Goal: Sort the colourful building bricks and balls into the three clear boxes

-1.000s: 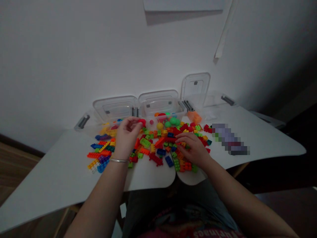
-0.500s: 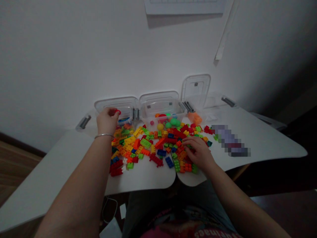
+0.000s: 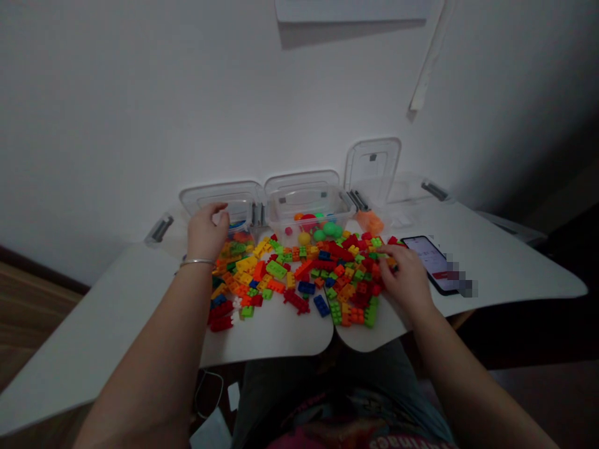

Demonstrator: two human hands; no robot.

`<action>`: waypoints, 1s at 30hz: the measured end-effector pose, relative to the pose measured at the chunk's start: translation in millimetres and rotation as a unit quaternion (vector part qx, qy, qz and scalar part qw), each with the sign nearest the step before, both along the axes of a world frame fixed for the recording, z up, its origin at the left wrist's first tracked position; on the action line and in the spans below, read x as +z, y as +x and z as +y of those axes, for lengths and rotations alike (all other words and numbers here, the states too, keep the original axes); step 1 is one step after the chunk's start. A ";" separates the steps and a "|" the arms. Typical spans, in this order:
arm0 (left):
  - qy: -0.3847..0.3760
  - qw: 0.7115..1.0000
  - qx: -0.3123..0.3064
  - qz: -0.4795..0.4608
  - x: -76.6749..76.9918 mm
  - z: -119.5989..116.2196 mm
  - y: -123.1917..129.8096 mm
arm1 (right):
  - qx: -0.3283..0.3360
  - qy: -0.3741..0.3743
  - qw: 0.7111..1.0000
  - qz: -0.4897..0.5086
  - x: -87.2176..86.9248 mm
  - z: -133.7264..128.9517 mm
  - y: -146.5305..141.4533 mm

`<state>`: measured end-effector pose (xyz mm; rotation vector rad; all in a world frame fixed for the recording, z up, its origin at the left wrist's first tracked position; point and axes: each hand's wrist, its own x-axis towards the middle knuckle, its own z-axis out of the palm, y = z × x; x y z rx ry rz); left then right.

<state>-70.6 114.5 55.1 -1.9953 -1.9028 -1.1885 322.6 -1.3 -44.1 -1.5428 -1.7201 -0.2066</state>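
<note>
My left hand (image 3: 207,232) hangs over the front rim of a clear plastic box (image 3: 219,199), fingers bent towards its inside, with no piece showing in them. Its palm is hidden. A wide spread of colourful plastic building bricks (image 3: 299,277) covers the table in front of the boxes. My right hand (image 3: 406,282) is at the right edge of that spread, its fingertips on the bricks. Whether those fingers grip a brick, I cannot tell.
A second clear box (image 3: 306,218) holds coloured balls, and its lid stands open. A third box lid (image 3: 373,171) stands up to the right. A smartphone (image 3: 429,265) with a lit screen lies right of my right hand. The white table's (image 3: 505,262) edges curve near my lap.
My left hand has moved left to the box, and the red piece in its fingers no longer shows. My right hand has moved right across the bricks.
</note>
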 end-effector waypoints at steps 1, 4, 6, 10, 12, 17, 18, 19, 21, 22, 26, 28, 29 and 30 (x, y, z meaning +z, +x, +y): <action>0.028 0.999 -0.021 0.016 -1.3 -8.4 3.6 | -0.040 -0.016 0.999 -0.013 -0.1 3.4 8.4; 0.064 0.993 -0.083 0.058 -10.8 -38.6 20.9 | -0.124 -0.059 0.989 -0.052 -3.4 14.1 30.5; 0.061 0.989 -0.112 0.069 -22.6 -58.6 34.9 | -0.154 -0.078 0.982 -0.073 -7.2 19.6 39.1; 0.041 0.987 -0.125 0.088 -51.2 -85.2 55.7 | -0.203 -0.131 0.965 -0.101 -13.3 25.3 41.9; 0.043 0.989 -0.102 0.096 -62.6 -90.6 59.7 | -0.220 -0.146 0.958 -0.115 -14.7 27.1 40.2; 0.044 0.988 -0.078 0.129 -76.9 -91.3 58.1 | -0.202 -0.151 0.963 -0.100 -19.4 33.7 37.6; 0.040 0.987 -0.081 0.134 -78.2 -90.9 57.3 | -0.190 -0.149 0.967 -0.079 -20.9 34.9 37.5; 0.035 0.986 -0.084 0.138 -79.4 -90.5 56.8 | -0.177 -0.146 0.972 -0.056 -22.3 35.8 37.6; 0.026 0.985 -0.091 0.142 -81.5 -90.1 56.4 | -0.158 -0.140 0.977 -0.013 -23.9 36.8 39.0; 0.023 0.985 -0.095 0.144 -82.3 -90.0 56.4 | -0.156 -0.137 0.978 -0.007 -23.8 37.0 40.4; 0.029 0.983 -0.102 0.152 -84.6 -89.9 57.1 | -0.214 -0.129 0.962 -0.106 -18.2 37.6 49.4; 0.029 0.982 -0.101 0.154 -85.1 -89.6 57.2 | -0.238 -0.139 0.947 -0.165 -15.3 39.2 53.6; 0.028 0.982 -0.102 0.154 -85.3 -89.5 57.2 | -0.238 -0.145 0.943 -0.183 -14.5 40.4 55.0; 0.028 0.982 -0.103 0.155 -85.4 -89.3 57.2 | -0.233 -0.150 0.940 -0.197 -14.0 41.9 55.7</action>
